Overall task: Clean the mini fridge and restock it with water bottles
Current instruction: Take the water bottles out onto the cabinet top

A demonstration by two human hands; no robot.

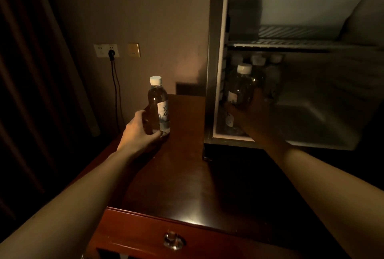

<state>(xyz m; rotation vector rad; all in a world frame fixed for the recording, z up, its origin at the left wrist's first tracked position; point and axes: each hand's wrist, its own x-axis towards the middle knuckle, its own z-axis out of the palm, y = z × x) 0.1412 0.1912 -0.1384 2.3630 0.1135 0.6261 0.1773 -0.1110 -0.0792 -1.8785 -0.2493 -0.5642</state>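
The mini fridge stands open on a dark wooden cabinet. My left hand grips a clear water bottle with a white cap, upright on the cabinet top left of the fridge. My right hand reaches into the fridge's lower compartment and holds a second water bottle upright near the left wall. Behind it stand several more capped bottles, dim and partly hidden. A wire shelf spans the fridge above them.
A wall socket with a black plug and hanging cable sits on the wall at left, beside a yellow switch plate. Dark curtains hang at far left. A drawer with a round knob fronts the cabinet below.
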